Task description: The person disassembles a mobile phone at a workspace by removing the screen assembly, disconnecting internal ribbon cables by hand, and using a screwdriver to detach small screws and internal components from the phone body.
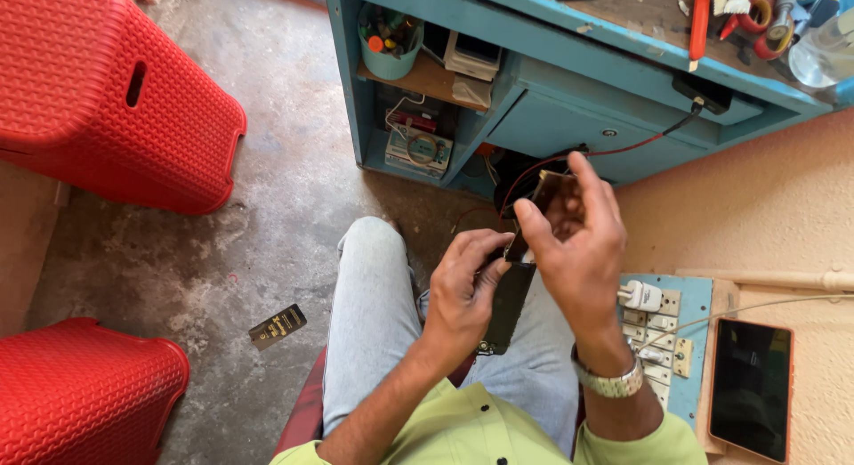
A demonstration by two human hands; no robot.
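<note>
I sit with a dark smartphone [508, 307] held upright over my lap. My left hand [463, 287] grips its lower body from the left side. My right hand [578, 242], with a metal wristwatch on the wrist, pinches a thin glossy sheet [550, 191] at the phone's top end; the sheet is bent away from the phone's face. Both hands touch the phone, close together. My jeans-clad leg [369, 323] lies below them.
A blue workbench [569, 91] with shelves, a cup of tools [390, 40] and wires stands ahead. Two red plastic stools [116, 100] are at left. A small dark packet [277, 326] lies on the concrete floor. A blue switchboard [676, 340] and an orange-edged tablet [752, 387] are at right.
</note>
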